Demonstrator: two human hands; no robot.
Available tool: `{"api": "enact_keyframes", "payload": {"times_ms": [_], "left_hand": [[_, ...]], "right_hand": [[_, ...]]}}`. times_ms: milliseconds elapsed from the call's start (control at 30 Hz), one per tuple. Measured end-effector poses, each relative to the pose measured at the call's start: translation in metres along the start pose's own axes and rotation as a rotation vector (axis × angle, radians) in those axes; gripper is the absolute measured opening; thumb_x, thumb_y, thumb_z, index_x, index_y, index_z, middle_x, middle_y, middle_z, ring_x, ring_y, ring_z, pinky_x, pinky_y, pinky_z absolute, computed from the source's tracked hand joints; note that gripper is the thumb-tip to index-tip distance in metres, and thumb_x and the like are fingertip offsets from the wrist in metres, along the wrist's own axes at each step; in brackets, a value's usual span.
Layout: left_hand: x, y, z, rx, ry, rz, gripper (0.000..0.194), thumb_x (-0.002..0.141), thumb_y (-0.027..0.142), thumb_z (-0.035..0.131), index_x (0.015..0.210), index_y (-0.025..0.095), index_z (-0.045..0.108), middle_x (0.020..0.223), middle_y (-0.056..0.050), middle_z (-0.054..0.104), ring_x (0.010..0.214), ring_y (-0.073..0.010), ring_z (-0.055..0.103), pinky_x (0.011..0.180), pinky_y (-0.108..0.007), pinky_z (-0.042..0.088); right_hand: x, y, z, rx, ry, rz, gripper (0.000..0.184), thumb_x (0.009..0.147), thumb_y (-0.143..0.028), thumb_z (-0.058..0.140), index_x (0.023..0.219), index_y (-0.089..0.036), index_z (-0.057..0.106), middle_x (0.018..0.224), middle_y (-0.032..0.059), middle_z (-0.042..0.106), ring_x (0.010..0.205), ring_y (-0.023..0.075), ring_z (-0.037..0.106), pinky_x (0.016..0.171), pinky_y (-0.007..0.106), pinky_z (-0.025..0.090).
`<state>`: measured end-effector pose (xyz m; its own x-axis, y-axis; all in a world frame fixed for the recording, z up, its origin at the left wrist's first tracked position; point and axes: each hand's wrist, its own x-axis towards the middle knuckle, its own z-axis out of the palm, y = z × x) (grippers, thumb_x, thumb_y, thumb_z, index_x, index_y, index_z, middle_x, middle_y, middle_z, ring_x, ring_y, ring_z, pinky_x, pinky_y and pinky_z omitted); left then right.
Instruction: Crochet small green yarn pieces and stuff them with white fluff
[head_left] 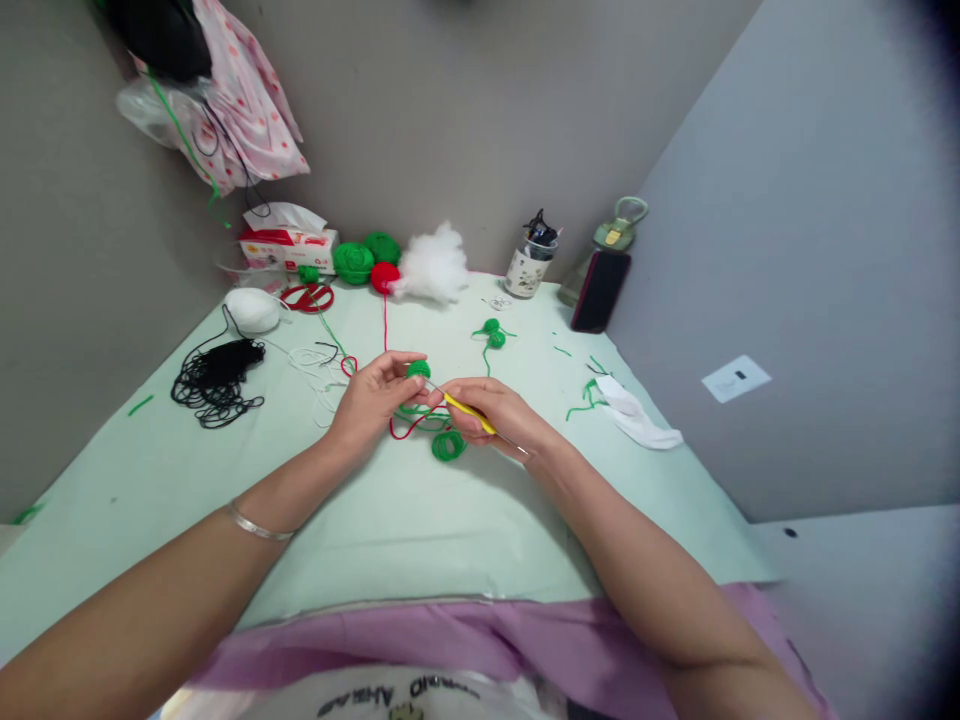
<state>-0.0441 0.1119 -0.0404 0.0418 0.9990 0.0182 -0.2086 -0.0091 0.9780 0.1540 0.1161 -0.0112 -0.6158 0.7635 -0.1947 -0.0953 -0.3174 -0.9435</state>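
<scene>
Between the thumb and fingers of my left hand (375, 395) is a small green crocheted piece (418, 371). My right hand (491, 405) is closed around a crochet hook (471, 412) with a yellow handle, its metal tip reaching to the green piece. Strands of red yarn (409, 432) and green yarn run below both hands. A small coil of green yarn (448, 446) lies on the table just under my right hand. Two little green crocheted balls (493, 333) joined by yarn rest beyond the hands.
Along the back stand a tissue box (289, 245), green yarn balls (354, 262), a red yarn ball (385, 277), white stuffing (436, 262), a pen cup (531, 265), a phone (601, 290) and a bottle (616, 232). Black yarn (221, 380) and red scissors (309, 298) lie left, a white cloth strip (637, 415) right.
</scene>
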Motion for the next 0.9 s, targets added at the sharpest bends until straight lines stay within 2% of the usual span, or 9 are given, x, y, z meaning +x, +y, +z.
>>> {"api": "enact_keyframes", "payload": {"times_ms": [233,400,533,667,800,900], "left_hand": [[-0.004,-0.002,0.007,0.048,0.039,0.072,0.038,0.074,0.033,0.087,0.104,0.019,0.068,0.085,0.003,0.070,0.073,-0.0174,0.076,0.077,-0.032,0.062],[-0.005,-0.004,0.011,0.078,0.061,0.129,0.037,0.076,0.034,0.084,0.107,0.020,0.068,0.086,0.003,0.068,0.078,-0.0169,0.074,0.078,-0.032,0.062],[-0.005,-0.004,0.012,0.093,0.045,0.148,0.037,0.079,0.038,0.082,0.109,0.020,0.069,0.089,0.002,0.068,0.078,-0.0171,0.073,0.079,-0.033,0.063],[-0.003,-0.002,0.011,0.103,0.018,0.143,0.031,0.081,0.039,0.080,0.102,0.021,0.069,0.087,0.001,0.070,0.075,-0.0174,0.073,0.073,-0.032,0.062],[-0.001,0.001,0.011,0.125,0.008,0.131,0.020,0.080,0.035,0.076,0.091,0.021,0.068,0.078,0.002,0.067,0.068,-0.0166,0.068,0.063,-0.029,0.059],[-0.002,0.002,0.011,0.152,0.005,0.144,0.012,0.080,0.029,0.072,0.087,0.021,0.067,0.076,0.002,0.067,0.066,-0.0161,0.065,0.062,-0.028,0.056]], "right_hand": [[0.002,0.002,-0.004,0.233,-0.061,0.069,0.014,0.093,-0.024,0.063,0.088,-0.013,0.070,0.055,-0.0112,0.032,0.047,0.0051,0.012,0.041,0.017,0.020],[0.001,0.001,-0.005,0.247,-0.064,0.067,0.013,0.094,-0.023,0.063,0.089,-0.012,0.069,0.057,-0.0118,0.030,0.048,0.0050,0.011,0.041,0.016,0.021],[0.000,-0.005,-0.004,0.214,-0.024,0.026,0.016,0.092,-0.029,0.068,0.088,-0.013,0.069,0.054,-0.0118,0.034,0.046,0.0045,0.013,0.041,0.018,0.017],[-0.003,-0.008,0.009,0.018,0.086,-0.049,0.026,0.090,-0.042,0.069,0.085,-0.017,0.067,0.049,-0.0120,0.036,0.045,0.0060,0.018,0.043,0.021,0.018],[-0.011,-0.003,0.031,-0.410,0.233,-0.196,0.026,0.097,-0.040,0.061,0.080,-0.020,0.062,0.056,-0.0062,0.049,0.050,0.0096,0.037,0.050,0.025,0.026],[-0.019,0.003,0.045,-0.677,0.312,-0.258,0.021,0.102,-0.034,0.051,0.086,-0.022,0.059,0.059,-0.0052,0.051,0.052,0.0120,0.040,0.056,0.027,0.027]]}}
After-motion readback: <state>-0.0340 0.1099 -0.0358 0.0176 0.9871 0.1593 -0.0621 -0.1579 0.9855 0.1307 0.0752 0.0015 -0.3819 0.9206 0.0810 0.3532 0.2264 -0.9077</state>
